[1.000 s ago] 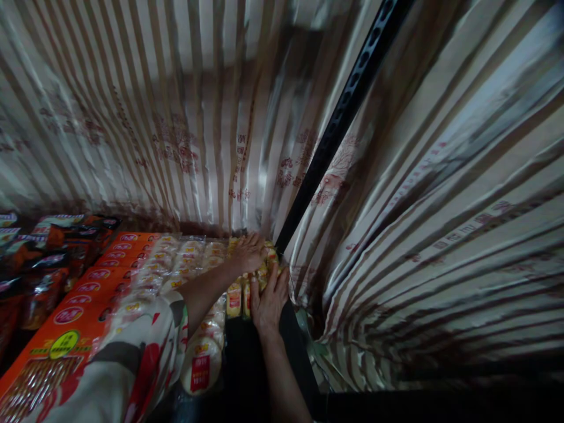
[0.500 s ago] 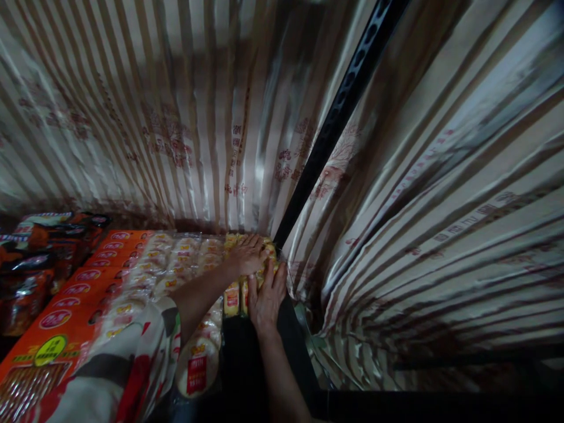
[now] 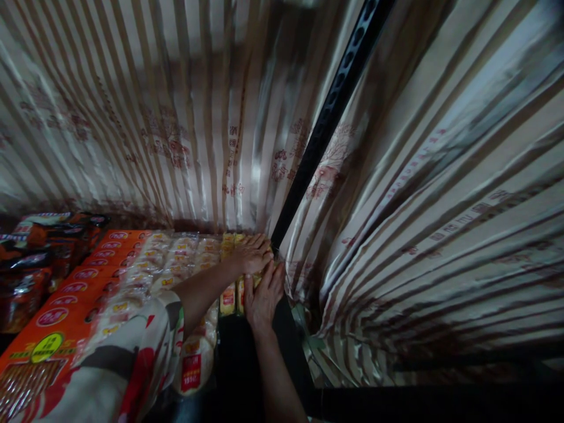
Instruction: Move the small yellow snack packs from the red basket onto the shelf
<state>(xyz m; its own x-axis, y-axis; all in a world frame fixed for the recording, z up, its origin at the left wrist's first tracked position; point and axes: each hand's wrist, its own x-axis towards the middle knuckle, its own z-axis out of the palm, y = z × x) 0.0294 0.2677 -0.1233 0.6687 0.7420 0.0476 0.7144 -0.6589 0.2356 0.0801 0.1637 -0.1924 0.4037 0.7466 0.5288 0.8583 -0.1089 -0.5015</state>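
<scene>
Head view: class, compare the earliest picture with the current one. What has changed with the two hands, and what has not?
Little moved. The right hand slid slightly up toward the left hand, both pressed flat on the yellow packets by the black post. No grip taken or released. The orange boxes and striped long packs stayed put.

Both hands, left hand (image 3: pixel 252 255) behind right hand (image 3: pixel 263 295), rest on the packets (image 3: pixel 231 296) just right of the boxes (image 3: pixel 66 294), beside the upright rail (image 3: pixel 326 126).
</scene>
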